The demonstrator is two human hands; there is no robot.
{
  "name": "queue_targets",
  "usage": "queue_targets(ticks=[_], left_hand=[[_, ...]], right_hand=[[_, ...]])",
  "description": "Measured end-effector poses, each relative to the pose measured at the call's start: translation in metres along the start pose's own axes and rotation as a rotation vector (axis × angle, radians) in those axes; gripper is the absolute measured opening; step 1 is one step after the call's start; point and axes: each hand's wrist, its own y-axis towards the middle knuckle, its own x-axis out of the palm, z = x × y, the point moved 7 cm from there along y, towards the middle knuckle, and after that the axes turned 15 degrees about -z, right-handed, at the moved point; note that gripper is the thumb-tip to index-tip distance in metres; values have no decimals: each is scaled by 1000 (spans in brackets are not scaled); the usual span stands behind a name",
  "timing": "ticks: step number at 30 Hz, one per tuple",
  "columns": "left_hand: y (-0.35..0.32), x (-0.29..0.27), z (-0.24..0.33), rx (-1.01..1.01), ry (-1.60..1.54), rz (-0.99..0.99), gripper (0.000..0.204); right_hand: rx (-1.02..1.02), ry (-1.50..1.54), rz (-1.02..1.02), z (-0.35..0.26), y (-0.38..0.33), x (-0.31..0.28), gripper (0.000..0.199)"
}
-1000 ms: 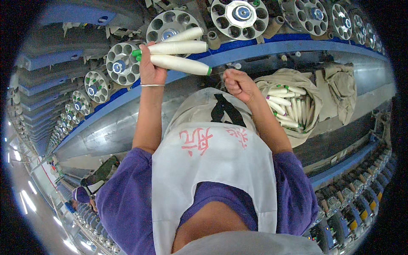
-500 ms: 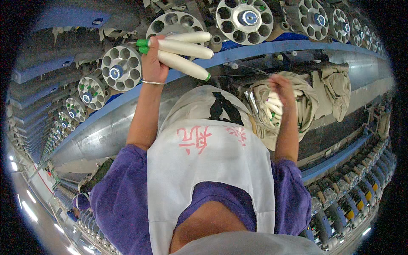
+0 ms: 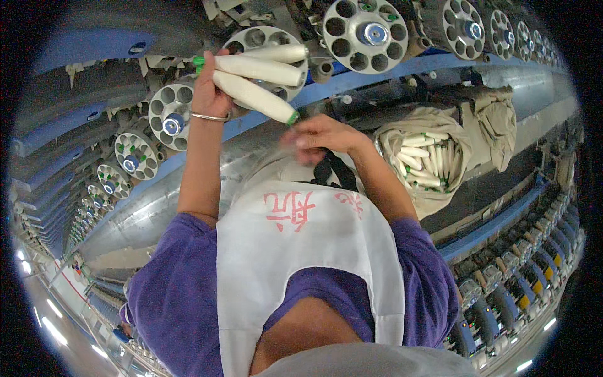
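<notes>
The long grey machine bed [image 3: 157,207] is running from far right to near left, carrying a row of round holed magazines [image 3: 370,31] along its far edge. On the right, a beige cloth sack [image 3: 440,195] is sitting open, packed with white yarn bobbins [image 3: 421,164]. The left hand [image 3: 210,91] is clenching a bundle of three white bobbins [image 3: 257,78] just in front of one magazine. The right hand [image 3: 320,135] is hovering near the bundle's green tips, fingers loosely curled and blurred; whether it is pinching anything I cannot tell. With three bobbins splaying in one fist, the lowest is likely to slip out and drop.
</notes>
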Motion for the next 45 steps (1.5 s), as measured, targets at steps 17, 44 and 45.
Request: queue_targets(ticks=[17, 44, 45], left_hand=[[80, -3, -55, 433, 1265, 251, 24], [6, 90, -97, 698, 1958, 0, 26], [10, 115, -135, 602, 1906, -179, 26]], right_hand=[[-848, 83, 937, -83, 15, -121, 24], [384, -563, 1293, 169, -330, -20, 32], [305, -440, 1439, 188, -363, -14, 29]])
